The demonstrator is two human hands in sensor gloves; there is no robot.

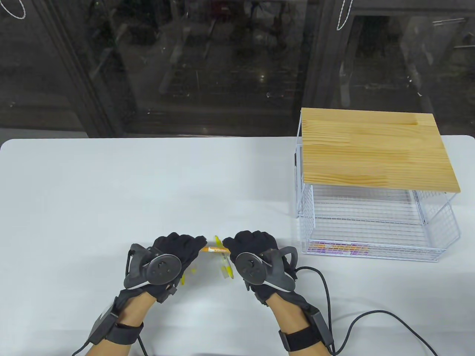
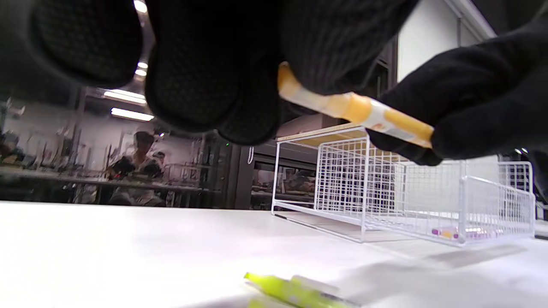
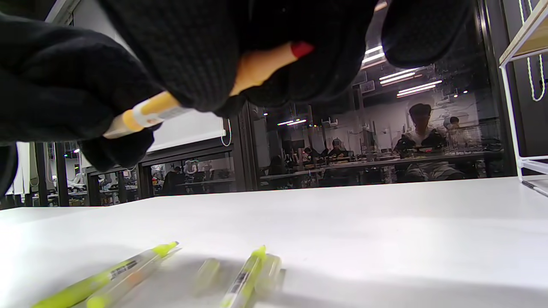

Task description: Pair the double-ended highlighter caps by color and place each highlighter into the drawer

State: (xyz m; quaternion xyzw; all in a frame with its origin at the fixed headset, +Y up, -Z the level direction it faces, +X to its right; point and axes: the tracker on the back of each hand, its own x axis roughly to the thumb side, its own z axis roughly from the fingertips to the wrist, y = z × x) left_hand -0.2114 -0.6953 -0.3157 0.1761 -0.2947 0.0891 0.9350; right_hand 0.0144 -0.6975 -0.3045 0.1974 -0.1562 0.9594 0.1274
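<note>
The left hand and the right hand are both gripping one orange highlighter, each pinching an end, so the pen is spanning the small gap between the two sets of fingertips and hanging above the counter. In the left wrist view the left fingers are curling over one end of the orange highlighter while the right hand's fingers are closing on the other. In the right wrist view a red tip is showing at the end inside the right hand's grip, so that end is bare. Holding the pen at both ends like this looks suited to pressing a cap on or pulling one off along the barrel; which one, I cannot tell.

Directly beneath the orange highlighter, yellow highlighters are lying on the counter, and more yellow is peeking out under the left hand. The right wrist view is showing these yellow highlighters with tips exposed and pale caps beside them, so they are probably waiting nearby for matching.

Well to the right of the orange highlighter, the wire drawer is sitting pulled out from under its wooden top, open towards the hands. Purple highlighters are already lying against its front wall, so part of the sorting seems done.
</note>
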